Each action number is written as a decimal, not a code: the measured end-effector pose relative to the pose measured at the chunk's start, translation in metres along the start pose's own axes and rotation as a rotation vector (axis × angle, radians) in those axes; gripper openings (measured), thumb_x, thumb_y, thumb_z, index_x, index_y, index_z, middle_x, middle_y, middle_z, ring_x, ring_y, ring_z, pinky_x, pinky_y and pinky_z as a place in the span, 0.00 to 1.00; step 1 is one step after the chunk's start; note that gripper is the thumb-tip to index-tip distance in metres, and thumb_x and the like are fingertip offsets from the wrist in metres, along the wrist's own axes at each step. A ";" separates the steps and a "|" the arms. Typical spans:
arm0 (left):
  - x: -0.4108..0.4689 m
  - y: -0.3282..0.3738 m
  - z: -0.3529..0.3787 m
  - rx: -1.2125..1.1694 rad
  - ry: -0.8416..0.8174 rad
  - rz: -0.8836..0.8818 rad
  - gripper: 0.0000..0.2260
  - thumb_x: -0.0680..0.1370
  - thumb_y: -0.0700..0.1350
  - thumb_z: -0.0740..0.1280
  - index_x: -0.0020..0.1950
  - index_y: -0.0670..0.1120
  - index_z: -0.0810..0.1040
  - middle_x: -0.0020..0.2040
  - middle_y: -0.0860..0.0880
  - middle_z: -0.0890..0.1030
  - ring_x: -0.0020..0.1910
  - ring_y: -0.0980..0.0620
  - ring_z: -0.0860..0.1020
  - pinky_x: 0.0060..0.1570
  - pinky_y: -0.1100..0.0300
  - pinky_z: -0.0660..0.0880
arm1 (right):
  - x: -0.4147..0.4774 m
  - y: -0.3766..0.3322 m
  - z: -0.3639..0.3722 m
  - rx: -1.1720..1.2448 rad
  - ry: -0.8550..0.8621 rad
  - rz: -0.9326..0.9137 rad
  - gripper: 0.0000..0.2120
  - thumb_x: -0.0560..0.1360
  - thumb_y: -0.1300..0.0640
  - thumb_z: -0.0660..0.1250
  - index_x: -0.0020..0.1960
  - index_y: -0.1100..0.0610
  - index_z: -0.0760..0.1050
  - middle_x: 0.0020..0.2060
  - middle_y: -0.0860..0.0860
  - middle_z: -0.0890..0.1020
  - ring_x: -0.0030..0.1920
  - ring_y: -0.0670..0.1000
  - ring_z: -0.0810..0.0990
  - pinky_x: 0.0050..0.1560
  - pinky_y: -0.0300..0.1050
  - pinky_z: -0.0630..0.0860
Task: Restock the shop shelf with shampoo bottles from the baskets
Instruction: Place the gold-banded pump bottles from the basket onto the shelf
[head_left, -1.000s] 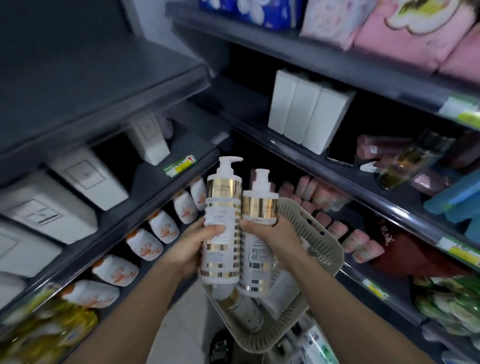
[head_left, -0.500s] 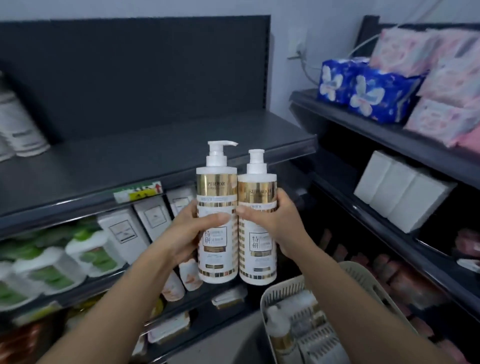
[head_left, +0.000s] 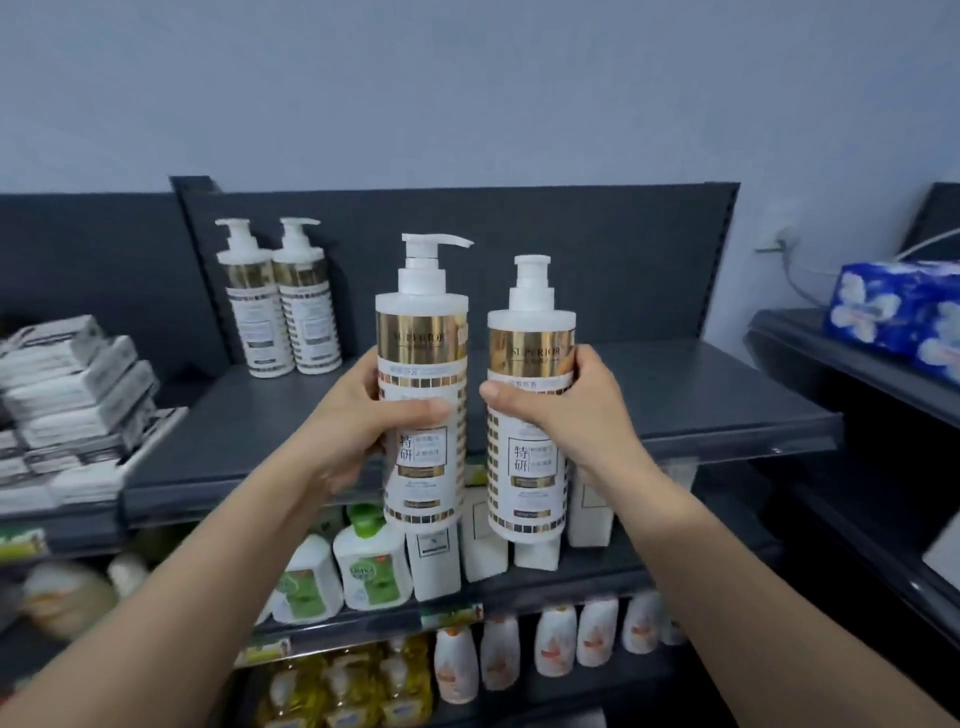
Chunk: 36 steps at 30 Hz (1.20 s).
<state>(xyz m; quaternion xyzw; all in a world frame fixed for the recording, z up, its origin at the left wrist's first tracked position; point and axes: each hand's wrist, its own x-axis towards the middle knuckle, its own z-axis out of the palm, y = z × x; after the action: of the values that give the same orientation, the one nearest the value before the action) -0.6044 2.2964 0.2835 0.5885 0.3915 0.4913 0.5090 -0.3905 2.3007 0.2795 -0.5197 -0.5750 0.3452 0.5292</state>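
Shampoo bottles (head_left: 422, 338) number four, all alike: white plastic cylinders with a glossy gold band, chequered gold edging and a white pump head. The left hand (head_left: 356, 415) grips the left bottle (head_left: 421, 467) and the right hand (head_left: 563, 410) grips the right bottle (head_left: 530, 467), fingers curled round each body. Both bottles are held upright at centre, in front of the dark matte top shelf (head_left: 675, 395). Half a second earlier the pair touched and a slatted basket showed at 5 o'clock; now a narrow gap parts them, the basket is out of view and the view sits higher. Two shelved bottles (head_left: 258, 317) stand side by side at 10 o'clock against the back panel. Stacked grey packets (head_left: 67, 384) lie at 9 o'clock and blue floral packs (head_left: 893, 312) at 3 o'clock.
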 end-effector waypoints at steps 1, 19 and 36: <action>0.003 0.006 -0.012 0.001 0.014 0.019 0.34 0.56 0.45 0.79 0.61 0.45 0.75 0.54 0.45 0.84 0.53 0.45 0.83 0.49 0.51 0.80 | 0.006 -0.008 0.010 0.006 0.004 -0.016 0.37 0.48 0.37 0.80 0.53 0.48 0.73 0.50 0.45 0.82 0.50 0.47 0.83 0.53 0.54 0.81; 0.065 0.005 -0.166 0.109 0.245 0.084 0.35 0.56 0.44 0.80 0.62 0.44 0.76 0.56 0.43 0.83 0.56 0.43 0.81 0.61 0.41 0.74 | 0.128 -0.035 0.140 -0.074 -0.041 -0.121 0.38 0.50 0.39 0.81 0.54 0.50 0.72 0.50 0.44 0.81 0.51 0.48 0.81 0.54 0.54 0.80; 0.115 -0.023 -0.240 0.108 0.367 0.029 0.37 0.51 0.46 0.83 0.59 0.46 0.78 0.55 0.44 0.84 0.56 0.43 0.81 0.61 0.42 0.75 | 0.217 -0.003 0.233 -0.332 -0.057 -0.135 0.41 0.53 0.36 0.80 0.57 0.55 0.69 0.55 0.49 0.80 0.56 0.52 0.79 0.53 0.52 0.78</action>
<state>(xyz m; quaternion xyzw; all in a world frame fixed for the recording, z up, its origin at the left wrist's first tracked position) -0.8131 2.4625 0.2810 0.5211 0.4950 0.5759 0.3895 -0.5946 2.5444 0.2896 -0.5501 -0.6725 0.2238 0.4416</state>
